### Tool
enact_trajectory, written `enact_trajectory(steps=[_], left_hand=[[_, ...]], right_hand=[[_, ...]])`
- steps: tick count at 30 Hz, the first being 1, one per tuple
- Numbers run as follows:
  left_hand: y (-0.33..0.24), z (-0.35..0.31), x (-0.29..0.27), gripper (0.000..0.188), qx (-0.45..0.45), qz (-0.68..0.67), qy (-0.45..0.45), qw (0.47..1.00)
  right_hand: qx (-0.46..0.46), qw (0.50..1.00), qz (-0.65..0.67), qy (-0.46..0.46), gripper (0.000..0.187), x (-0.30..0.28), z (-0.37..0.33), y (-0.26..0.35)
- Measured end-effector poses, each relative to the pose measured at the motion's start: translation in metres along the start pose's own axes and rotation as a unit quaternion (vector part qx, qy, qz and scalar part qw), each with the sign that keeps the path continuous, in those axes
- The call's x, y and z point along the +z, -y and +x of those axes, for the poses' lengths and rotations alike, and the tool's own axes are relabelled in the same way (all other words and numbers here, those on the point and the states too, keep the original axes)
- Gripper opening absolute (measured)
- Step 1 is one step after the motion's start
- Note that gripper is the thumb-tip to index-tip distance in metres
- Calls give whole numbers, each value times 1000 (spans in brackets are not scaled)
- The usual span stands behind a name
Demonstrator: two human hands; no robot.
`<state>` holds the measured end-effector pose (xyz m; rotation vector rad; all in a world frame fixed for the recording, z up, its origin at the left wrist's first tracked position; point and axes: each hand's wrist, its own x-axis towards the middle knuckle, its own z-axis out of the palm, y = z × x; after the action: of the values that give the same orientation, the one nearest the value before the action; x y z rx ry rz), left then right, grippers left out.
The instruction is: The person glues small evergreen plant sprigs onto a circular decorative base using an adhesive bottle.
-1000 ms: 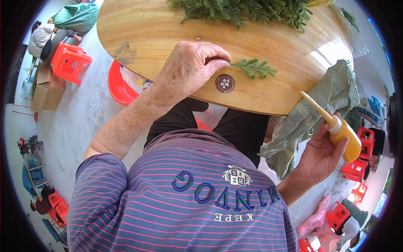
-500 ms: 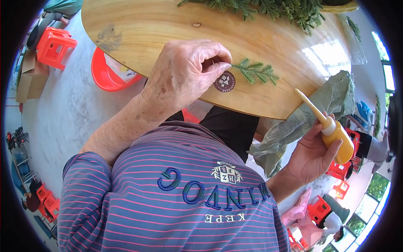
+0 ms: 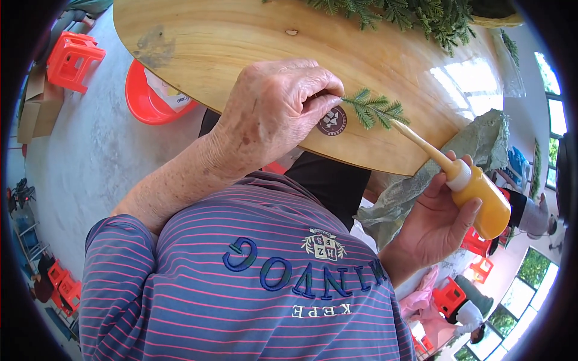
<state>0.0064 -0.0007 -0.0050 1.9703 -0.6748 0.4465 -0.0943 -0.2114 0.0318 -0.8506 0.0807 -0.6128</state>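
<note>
Between thumb and forefinger, my left hand [image 3: 280, 111] pinches the stem end of a small green artificial fir sprig [image 3: 376, 110], held above the wooden table [image 3: 235, 45]. Its needled tip points right. My right hand [image 3: 436, 219] is wrapped around a squeeze bottle [image 3: 481, 201] of yellow-orange liquid with a white collar and a long, tapering nozzle. The nozzle's tip is at the right end of the sprig; whether they touch I cannot tell. A round dark sticker [image 3: 332, 122] lies on the table just below the sprig.
A heap of green fir sprigs [image 3: 415, 24] lies at the far side of the table. Crumpled grey-green cloth [image 3: 481, 141] hangs over its right edge. A red basin [image 3: 144, 99] stands on the floor at left, with red stools [image 3: 75, 60] beyond. Other people sit at far right.
My right hand has brought the bottle left and tilted it lower, so its nozzle tip has come up to the sprig. My left hand and the sprig have shifted slightly right.
</note>
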Motion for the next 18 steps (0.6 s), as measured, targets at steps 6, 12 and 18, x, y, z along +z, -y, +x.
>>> enact_trajectory(steps=[6, 12, 18], left_hand=[[1, -1, -1, 11, 9, 9, -8, 1000], [1, -2, -2, 11, 15, 3, -16, 1000], [3, -3, -2, 11, 19, 4, -17, 1000]], right_hand=[[-1, 1000, -27, 10, 49, 7, -4, -6], [1, 999, -44, 13, 48, 10, -5, -10], [1, 998, -54, 44, 46, 6, -4, -11]])
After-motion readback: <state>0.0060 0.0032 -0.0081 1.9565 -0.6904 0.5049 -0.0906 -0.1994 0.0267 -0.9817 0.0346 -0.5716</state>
